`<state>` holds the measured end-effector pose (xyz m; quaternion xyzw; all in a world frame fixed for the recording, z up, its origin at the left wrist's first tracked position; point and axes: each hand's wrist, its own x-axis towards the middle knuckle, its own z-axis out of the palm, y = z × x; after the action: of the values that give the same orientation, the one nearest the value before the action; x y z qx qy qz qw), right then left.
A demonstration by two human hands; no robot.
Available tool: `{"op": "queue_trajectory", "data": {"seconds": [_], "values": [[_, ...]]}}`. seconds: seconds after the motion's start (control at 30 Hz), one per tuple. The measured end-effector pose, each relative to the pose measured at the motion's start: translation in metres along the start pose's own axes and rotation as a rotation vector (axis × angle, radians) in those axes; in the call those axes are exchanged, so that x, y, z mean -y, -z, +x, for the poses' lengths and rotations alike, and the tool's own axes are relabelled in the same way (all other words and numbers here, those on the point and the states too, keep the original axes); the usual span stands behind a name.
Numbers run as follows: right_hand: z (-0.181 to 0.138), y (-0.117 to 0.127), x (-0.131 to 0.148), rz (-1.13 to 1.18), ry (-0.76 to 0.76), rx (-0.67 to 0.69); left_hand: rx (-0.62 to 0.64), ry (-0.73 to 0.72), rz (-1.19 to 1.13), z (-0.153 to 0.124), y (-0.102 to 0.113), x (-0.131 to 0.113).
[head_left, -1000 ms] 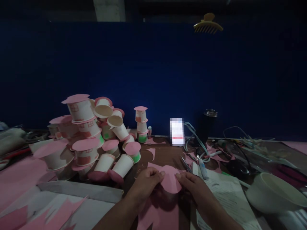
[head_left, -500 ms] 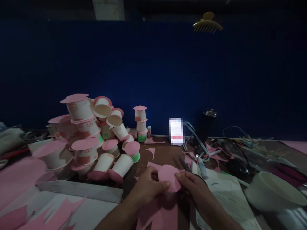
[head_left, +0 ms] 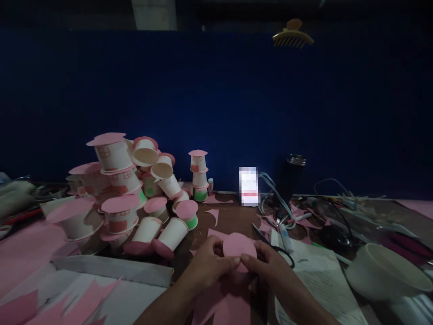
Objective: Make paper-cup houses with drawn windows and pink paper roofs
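Evidently, both hands' fingers (head_left: 232,262) hold a pink disc (head_left: 239,246) near illegibly printed paper (head_left: 314,277).

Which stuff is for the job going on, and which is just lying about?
Probably for the job:
- pink disc, between left grip and right grip
- pink-topped cups, with matching paper
- scissors, near the right grip

Probably just lying about:
- yellow hair clip, up high
- black flask
- lit screen, blurred
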<state>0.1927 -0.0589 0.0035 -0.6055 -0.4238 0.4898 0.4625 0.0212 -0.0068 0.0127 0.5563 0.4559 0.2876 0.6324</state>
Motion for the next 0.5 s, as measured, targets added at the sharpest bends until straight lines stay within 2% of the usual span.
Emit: {"op": "queue_trajectory", "data": {"seconds": [0.23,0.3,0.37,0.43,0.5], "values": [[-0.004,0.0,0.004,-0.009,0.038,-0.019,0.003,0.014,0.026,-0.001,-0.001,-0.004],[-0.008,0.002,0.007,-0.106,0.101,-0.074,0.001,0.018,0.04,-0.003,-0.001,-0.006],[-0.013,0.003,0.009,-0.337,0.254,-0.19,-0.016,0.025,0.07,-0.004,-0.002,-0.007],[-0.017,0.004,0.011,-0.624,0.474,-0.282,-0.048,0.028,0.092,-0.004,-0.002,-0.007],[-0.019,0.002,0.012,-0.861,0.684,-0.258,-0.056,0.027,0.055,-0.003,-0.001,-0.005]]}}
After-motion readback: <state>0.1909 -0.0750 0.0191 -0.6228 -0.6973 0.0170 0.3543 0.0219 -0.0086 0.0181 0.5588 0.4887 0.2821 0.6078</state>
